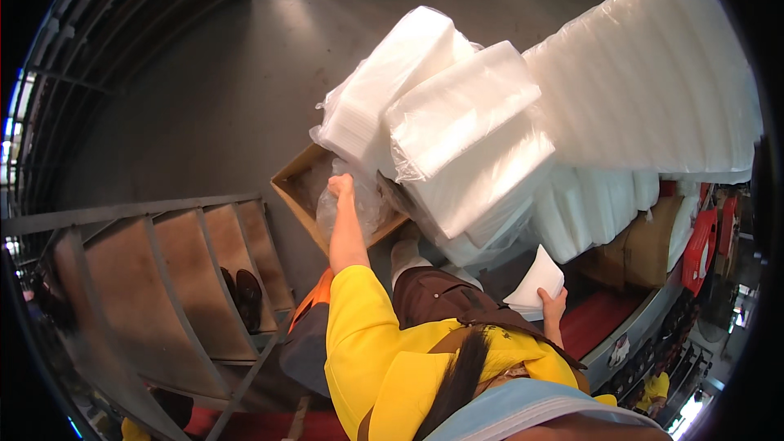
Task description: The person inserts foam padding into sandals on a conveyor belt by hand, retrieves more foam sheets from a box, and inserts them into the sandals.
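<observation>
My left hand [341,186] reaches forward over an open cardboard box [298,211], its fingers closed on a crumpled clear plastic bag [366,206]. The bag hangs partly inside the box. Close to my right side, my right hand [553,304] grips a small stack of thin white sheets [535,279], slightly curved. Beyond the box rise large plastic-wrapped packs of white sheets; one long pack [392,73] leans at the back, and a shorter pack [464,110] rests on another wrapped pack [482,175].
A tall row of white wrapped bundles [645,73] stands at the right. Metal racking with brown panels [122,294] is at the left, a pair of dark shoes [245,298] on it. A brown carton [637,245] and red items [701,249] are at the right. Grey floor [204,98] lies ahead.
</observation>
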The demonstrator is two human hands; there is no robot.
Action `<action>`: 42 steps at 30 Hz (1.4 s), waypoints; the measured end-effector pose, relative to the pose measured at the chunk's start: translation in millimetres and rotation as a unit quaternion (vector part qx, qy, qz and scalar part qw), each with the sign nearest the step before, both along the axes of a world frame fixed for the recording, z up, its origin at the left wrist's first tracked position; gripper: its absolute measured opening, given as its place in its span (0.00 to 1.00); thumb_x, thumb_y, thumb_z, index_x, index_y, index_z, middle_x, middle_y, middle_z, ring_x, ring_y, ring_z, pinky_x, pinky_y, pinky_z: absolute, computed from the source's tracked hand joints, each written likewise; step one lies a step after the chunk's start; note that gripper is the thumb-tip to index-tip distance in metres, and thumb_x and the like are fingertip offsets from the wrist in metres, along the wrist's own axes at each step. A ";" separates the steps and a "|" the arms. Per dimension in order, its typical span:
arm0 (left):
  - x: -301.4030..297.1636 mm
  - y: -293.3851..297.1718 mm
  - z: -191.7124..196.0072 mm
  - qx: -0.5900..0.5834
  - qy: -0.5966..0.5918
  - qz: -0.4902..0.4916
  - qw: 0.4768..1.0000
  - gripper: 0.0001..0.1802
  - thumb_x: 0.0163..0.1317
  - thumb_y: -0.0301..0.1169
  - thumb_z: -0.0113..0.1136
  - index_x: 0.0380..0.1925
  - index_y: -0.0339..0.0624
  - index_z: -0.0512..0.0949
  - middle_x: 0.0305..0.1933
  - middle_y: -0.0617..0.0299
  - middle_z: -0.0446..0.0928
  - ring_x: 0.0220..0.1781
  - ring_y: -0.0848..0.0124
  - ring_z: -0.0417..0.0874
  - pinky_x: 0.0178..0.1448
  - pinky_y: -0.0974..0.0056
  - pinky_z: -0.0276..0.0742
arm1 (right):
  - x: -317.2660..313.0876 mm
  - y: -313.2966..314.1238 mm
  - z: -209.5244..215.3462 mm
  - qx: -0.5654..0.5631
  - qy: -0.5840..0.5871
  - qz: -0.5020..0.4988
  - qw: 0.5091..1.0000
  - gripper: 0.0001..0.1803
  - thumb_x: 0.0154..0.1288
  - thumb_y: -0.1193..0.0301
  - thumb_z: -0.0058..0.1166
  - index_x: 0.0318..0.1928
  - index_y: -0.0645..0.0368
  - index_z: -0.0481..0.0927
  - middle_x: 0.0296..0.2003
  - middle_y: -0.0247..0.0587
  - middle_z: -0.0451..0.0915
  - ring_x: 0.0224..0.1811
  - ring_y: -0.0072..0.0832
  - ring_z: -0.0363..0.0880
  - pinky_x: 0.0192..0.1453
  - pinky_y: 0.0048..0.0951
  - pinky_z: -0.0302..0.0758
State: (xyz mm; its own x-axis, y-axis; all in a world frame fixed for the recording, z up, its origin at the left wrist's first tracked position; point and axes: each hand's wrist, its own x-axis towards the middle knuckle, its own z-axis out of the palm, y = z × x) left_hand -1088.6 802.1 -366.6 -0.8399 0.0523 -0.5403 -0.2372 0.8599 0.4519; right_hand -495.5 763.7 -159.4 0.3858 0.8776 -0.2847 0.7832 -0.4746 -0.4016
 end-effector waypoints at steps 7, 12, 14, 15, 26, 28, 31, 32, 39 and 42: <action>25.3 38.0 16.3 0.212 -0.023 0.150 0.965 0.18 0.53 0.40 0.55 0.34 0.36 0.80 0.38 0.44 0.78 0.40 0.57 0.79 0.49 0.59 0.72 | 26.9 -11.7 3.5 -0.018 -0.037 -0.028 0.999 0.40 0.39 0.61 0.68 0.52 0.65 0.66 0.45 0.56 0.75 0.47 0.47 0.75 0.52 0.37 0.70; -67.1 9.5 7.2 0.422 -0.087 0.417 0.800 0.11 0.54 0.30 0.57 0.36 0.37 0.80 0.39 0.50 0.78 0.40 0.62 0.77 0.45 0.56 0.74 | -3.4 -5.9 -10.3 -0.041 0.010 0.027 0.999 0.40 0.38 0.61 0.68 0.52 0.66 0.66 0.44 0.57 0.76 0.47 0.47 0.75 0.52 0.37 0.70; -71.5 10.9 16.7 0.450 -0.064 0.436 0.776 0.13 0.53 0.20 0.56 0.41 0.36 0.76 0.41 0.51 0.77 0.39 0.62 0.77 0.43 0.55 0.75 | -2.8 2.2 -15.0 -0.036 0.017 0.034 0.999 0.40 0.38 0.61 0.68 0.52 0.66 0.66 0.44 0.57 0.76 0.46 0.47 0.75 0.52 0.37 0.70; -41.8 32.9 21.0 0.449 -0.092 0.437 0.774 0.13 0.53 0.20 0.56 0.41 0.36 0.76 0.41 0.51 0.77 0.39 0.62 0.77 0.43 0.55 0.75 | 12.0 7.6 -10.8 -0.028 -0.002 0.031 0.999 0.40 0.38 0.61 0.68 0.52 0.66 0.66 0.44 0.57 0.76 0.46 0.47 0.76 0.52 0.37 0.70; -16.3 -99.1 212.1 0.765 0.062 0.363 0.528 0.03 0.59 0.20 0.51 0.30 0.40 0.71 0.32 0.63 0.73 0.35 0.71 0.74 0.41 0.63 0.74 | 25.1 101.0 -35.5 0.118 0.128 0.170 0.970 0.43 0.42 0.62 0.67 0.56 0.69 0.62 0.52 0.56 0.69 0.54 0.42 0.69 0.59 0.35 0.64; 25.0 -175.4 253.7 0.751 0.135 0.350 0.543 0.05 0.59 0.21 0.52 0.26 0.42 0.70 0.27 0.68 0.71 0.31 0.77 0.72 0.38 0.68 0.73 | -19.1 125.1 -5.4 0.136 0.216 0.243 0.936 0.42 0.45 0.63 0.66 0.58 0.69 0.61 0.53 0.54 0.68 0.55 0.39 0.67 0.60 0.34 0.62; 116.3 -276.7 311.0 0.708 0.261 0.295 0.587 0.06 0.60 0.22 0.53 0.25 0.43 0.72 0.25 0.71 0.71 0.28 0.80 0.71 0.35 0.74 0.69 | -83.0 142.9 30.1 0.146 0.304 0.376 0.863 0.40 0.49 0.64 0.64 0.59 0.67 0.61 0.53 0.51 0.68 0.54 0.38 0.67 0.59 0.33 0.62; 150.6 -303.5 330.8 0.650 0.323 0.286 0.626 0.04 0.60 0.23 0.53 0.26 0.42 0.72 0.25 0.71 0.71 0.28 0.82 0.70 0.35 0.75 0.67 | -108.1 143.1 41.1 0.123 0.328 0.423 0.835 0.40 0.49 0.64 0.64 0.59 0.67 0.61 0.53 0.51 0.68 0.54 0.38 0.67 0.59 0.33 0.62; 400.2 -482.6 416.9 0.353 0.551 0.336 0.678 0.03 0.61 0.25 0.54 0.32 0.37 0.73 0.29 0.73 0.69 0.30 0.85 0.67 0.36 0.79 0.62 | -236.7 19.7 104.7 0.008 0.413 0.668 0.619 0.39 0.46 0.73 0.59 0.60 0.67 0.59 0.52 0.50 0.68 0.52 0.38 0.68 0.58 0.32 0.64; 484.7 -516.6 422.1 0.280 0.587 0.388 0.653 0.02 0.62 0.24 0.51 0.33 0.37 0.72 0.31 0.71 0.69 0.32 0.84 0.68 0.38 0.78 0.64 | -247.1 -70.2 122.9 -0.082 0.416 0.748 0.511 0.42 0.42 0.72 0.60 0.60 0.69 0.58 0.51 0.51 0.68 0.52 0.37 0.68 0.58 0.33 0.64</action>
